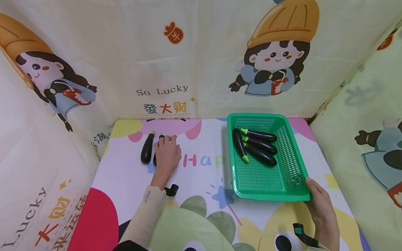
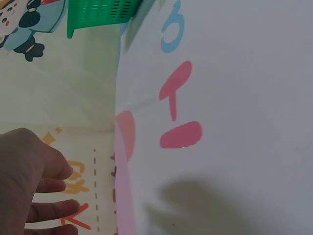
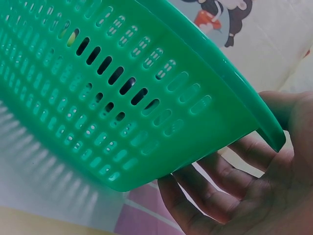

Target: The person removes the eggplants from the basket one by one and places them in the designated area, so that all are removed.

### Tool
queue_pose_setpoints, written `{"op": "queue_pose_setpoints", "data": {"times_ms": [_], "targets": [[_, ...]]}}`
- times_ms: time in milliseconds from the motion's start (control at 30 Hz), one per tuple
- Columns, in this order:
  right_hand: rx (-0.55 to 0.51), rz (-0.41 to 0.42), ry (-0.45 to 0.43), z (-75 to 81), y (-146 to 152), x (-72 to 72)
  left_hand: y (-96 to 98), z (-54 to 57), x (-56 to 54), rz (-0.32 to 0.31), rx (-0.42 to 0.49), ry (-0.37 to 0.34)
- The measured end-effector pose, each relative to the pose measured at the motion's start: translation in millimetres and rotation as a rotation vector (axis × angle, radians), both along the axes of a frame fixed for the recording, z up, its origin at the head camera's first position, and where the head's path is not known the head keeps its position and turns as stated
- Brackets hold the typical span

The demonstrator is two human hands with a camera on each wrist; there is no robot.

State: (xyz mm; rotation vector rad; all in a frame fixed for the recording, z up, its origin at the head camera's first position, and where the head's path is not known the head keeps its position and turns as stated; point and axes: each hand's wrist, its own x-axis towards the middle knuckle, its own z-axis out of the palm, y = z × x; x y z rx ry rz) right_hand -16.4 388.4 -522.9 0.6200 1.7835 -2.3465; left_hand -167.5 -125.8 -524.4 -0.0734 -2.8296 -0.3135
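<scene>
In the head view my left hand [image 1: 168,153] hangs over a dark eggplant [image 1: 161,135] on the table, hiding most of it. The left wrist view shows its fingers [image 2: 54,210] loosely extended, with nothing seen between them. Just to the left lies another eggplant [image 1: 147,149], its green stem pointing away from me. My right hand [image 1: 321,204] grips the near right corner of a green plastic basket [image 1: 267,195], thumb over the rim and fingers against the outer wall. Inside, several glossy eggplants [image 1: 262,156] with green stems lie toward the far side.
A printed cloth [image 1: 201,184] with letters and cartoon shapes covers the table. Patterned fabric walls [image 1: 213,69] rise behind it and on both sides. Each wrist wears a black strap [image 1: 303,235].
</scene>
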Motion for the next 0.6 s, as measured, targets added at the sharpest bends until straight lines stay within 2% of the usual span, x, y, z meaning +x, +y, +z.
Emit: {"op": "queue_pose_setpoints", "data": {"times_ms": [167, 433, 600], "targets": [[-0.016, -0.003, 0.008, -0.3, 0.3, -0.7, 2.1, 6.9, -7.4, -0.049, -0.028, -0.033], [-0.021, -0.004, 0.01, 1.0, -0.9, -1.4, 8.9, 20.5, -16.9, -0.197, -0.046, -0.217], [-0.021, -0.01, 0.009, 0.3, -0.9, -0.8, 15.0, 30.4, -20.1, -0.262, -0.069, -0.27]]}}
